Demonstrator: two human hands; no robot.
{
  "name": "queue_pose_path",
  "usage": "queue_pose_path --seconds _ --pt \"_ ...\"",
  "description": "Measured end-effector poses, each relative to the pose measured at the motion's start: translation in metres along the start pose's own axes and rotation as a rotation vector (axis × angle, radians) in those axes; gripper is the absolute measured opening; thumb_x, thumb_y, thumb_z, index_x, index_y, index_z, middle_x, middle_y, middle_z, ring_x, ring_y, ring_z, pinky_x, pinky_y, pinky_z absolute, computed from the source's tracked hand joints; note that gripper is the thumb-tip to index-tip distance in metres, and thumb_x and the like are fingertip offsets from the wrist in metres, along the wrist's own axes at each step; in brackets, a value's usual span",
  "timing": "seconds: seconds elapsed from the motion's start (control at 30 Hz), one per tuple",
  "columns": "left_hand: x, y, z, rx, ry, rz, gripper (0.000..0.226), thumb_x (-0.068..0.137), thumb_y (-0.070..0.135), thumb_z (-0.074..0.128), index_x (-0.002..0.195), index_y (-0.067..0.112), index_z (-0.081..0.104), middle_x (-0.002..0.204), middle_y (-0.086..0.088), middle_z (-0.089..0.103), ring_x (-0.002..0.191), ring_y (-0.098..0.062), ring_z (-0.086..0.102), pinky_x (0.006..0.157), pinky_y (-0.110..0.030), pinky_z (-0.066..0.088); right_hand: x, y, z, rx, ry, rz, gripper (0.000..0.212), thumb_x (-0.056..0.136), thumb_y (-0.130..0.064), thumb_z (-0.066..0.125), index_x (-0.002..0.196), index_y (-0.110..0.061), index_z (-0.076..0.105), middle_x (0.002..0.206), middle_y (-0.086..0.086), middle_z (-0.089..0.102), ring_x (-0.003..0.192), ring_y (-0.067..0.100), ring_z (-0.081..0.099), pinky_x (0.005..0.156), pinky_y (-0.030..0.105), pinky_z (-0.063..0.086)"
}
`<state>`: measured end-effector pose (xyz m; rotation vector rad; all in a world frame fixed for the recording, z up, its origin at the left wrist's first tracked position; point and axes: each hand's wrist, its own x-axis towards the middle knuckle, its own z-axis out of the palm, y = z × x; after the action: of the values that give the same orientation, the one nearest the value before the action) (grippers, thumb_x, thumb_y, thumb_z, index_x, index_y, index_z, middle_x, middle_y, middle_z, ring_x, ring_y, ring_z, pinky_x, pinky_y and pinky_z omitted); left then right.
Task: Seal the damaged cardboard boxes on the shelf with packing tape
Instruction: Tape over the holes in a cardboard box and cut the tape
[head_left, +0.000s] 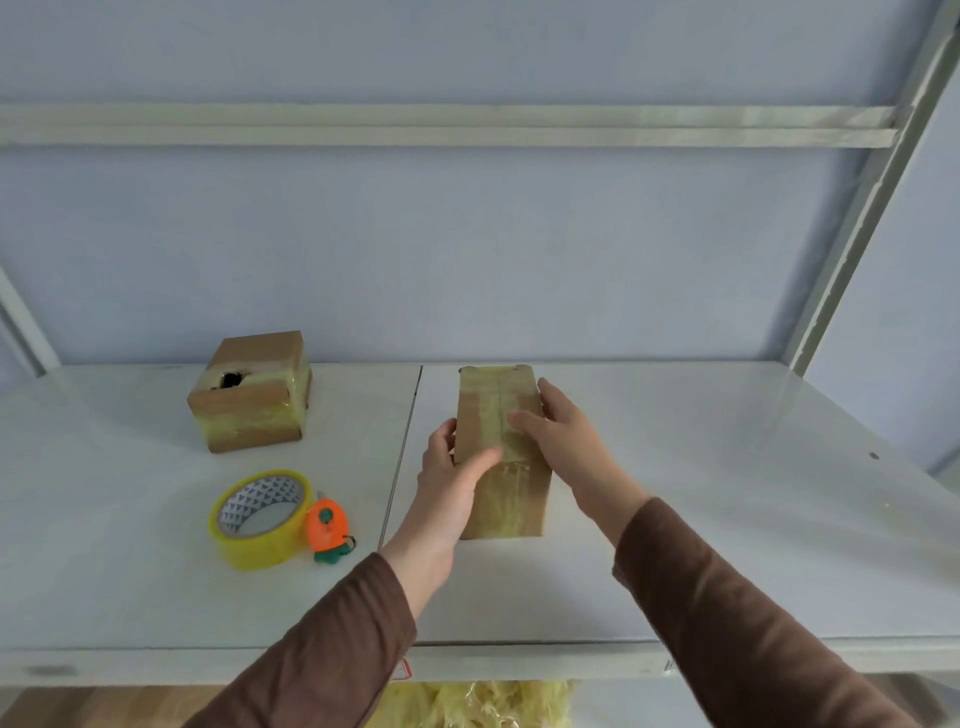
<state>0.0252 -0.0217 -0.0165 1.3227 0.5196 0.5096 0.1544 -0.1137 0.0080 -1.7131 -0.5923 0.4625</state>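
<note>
Tall box (498, 447) long axis runs away from person; left hand (449, 478) grips left edge, right hand (558, 431) lies flat on top; tape (260, 517) left of box, nearer left hand

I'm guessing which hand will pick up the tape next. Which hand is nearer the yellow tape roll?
Left. The left hand grips the tall box just right of the tape roll; the right hand rests on the box's far side, farther away.

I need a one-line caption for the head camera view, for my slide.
Both hands, left hand and right hand, hold a taped tall box on the shelf; tape roll and holed box nearby.
</note>
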Motion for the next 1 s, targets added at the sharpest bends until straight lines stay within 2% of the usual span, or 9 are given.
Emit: queue_pose_path --seconds 0.07,0.17,0.23,0.3,0.4,0.6,0.73,0.9,1.0 --pt "0.001 0.001 0.003 0.054 -0.026 0.000 0.071 0.075 0.051 0.074 0.138 0.046 0.044 0.139 0.006 0.058 0.125 -0.012 0.060 0.098 -0.038 0.056 -0.007 -0.004 -0.001 -0.119 -0.025 -0.025 0.057 0.099 -0.024 0.062 0.153 -0.026 0.044 0.133 -0.013 0.065 0.121 0.013 0.063 0.097 0.032 0.055" --pt "-0.003 0.011 -0.003 0.195 -0.071 0.026 0.088 0.082 0.050 0.080 0.154 0.038 0.031 0.155 0.012 0.039 0.142 -0.009 0.041 0.111 -0.034 0.040 -0.016 -0.022 -0.004 -0.368 -0.005 -0.028 0.070 0.102 -0.025 0.058 0.163 -0.021 0.024 0.165 0.004 0.034 0.146 0.024 0.040 0.118 0.039 0.036" --pt "-0.008 0.022 -0.025 0.391 -0.079 0.110 0.103 0.081 0.050 0.083 0.161 0.036 0.020 0.157 0.017 0.026 0.147 -0.004 0.024 0.117 -0.032 0.027 -0.032 -0.033 0.000 -0.577 0.167 -0.291 0.064 0.103 -0.022 0.056 0.161 -0.018 0.030 0.167 0.006 0.028 0.152 0.024 0.028 0.121 0.032 0.026" --pt "-0.014 0.035 -0.064 0.642 -0.071 0.226 0.103 0.080 0.040 0.086 0.160 0.037 0.022 0.154 0.019 0.024 0.144 0.000 0.019 0.118 -0.030 0.021 -0.056 -0.044 0.016 -0.549 0.326 -0.692 0.050 0.101 -0.014 0.055 0.150 -0.015 0.049 0.156 0.005 0.045 0.143 0.022 0.040 0.115 0.024 0.030" --pt "-0.017 0.053 -0.133 0.966 -0.065 0.166 0.100 0.080 0.013 0.080 0.159 0.036 0.023 0.157 0.009 0.024 0.149 -0.017 0.021 0.118 -0.036 0.026 -0.078 -0.036 0.060 -0.441 0.237 -0.966 0.039 0.098 -0.013 0.054 0.137 -0.018 0.057 0.132 -0.004 0.058 0.119 0.017 0.052 0.099 0.020 0.040" --pt "0.000 0.047 -0.195 1.463 -0.193 0.012 0.099 0.085 0.015 0.076 0.163 0.024 0.016 0.171 0.009 0.001 0.157 -0.010 -0.010 0.126 -0.030 0.008 -0.056 0.013 0.151 -0.423 -0.240 -0.312 0.067 0.095 -0.022 0.068 0.153 -0.017 0.034 0.139 0.004 0.055 0.126 0.021 0.053 0.106 0.037 0.045" --pt "0.008 0.036 -0.200 1.456 -0.154 0.097 0.064 0.083 0.020 0.074 0.140 0.029 0.046 0.152 0.009 0.040 0.146 -0.012 0.030 0.115 -0.027 0.032 -0.042 0.023 0.187 -0.371 -0.250 -0.171 0.084 0.087 -0.025 0.077 0.154 -0.019 0.026 0.114 0.002 0.063 0.113 0.026 0.059 0.098 0.038 0.049" --pt "0.000 0.030 -0.197 1.453 -0.178 0.238 0.048 0.078 0.025 0.079 0.117 0.034 0.051 0.118 0.019 0.049 0.120 -0.006 0.041 0.097 -0.028 0.041 -0.047 0.022 0.181 -0.376 -0.290 -0.151 0.032 0.082 -0.022 0.073 0.112 -0.019 0.062 0.096 0.004 0.066 0.089 0.024 0.062 0.084 0.044 0.056" --pt "-0.010 0.031 -0.187 1.372 -0.160 0.363 0.047 0.072 0.040 0.083 0.108 0.034 0.054 0.109 0.020 0.053 0.108 -0.005 0.046 0.089 -0.033 0.047 -0.059 0.013 0.166 -0.256 -0.298 -0.164 0.019 0.085 -0.021 0.065 0.099 -0.012 0.056 0.096 0.014 0.065 0.088 0.031 0.062 0.082 0.053 0.055"
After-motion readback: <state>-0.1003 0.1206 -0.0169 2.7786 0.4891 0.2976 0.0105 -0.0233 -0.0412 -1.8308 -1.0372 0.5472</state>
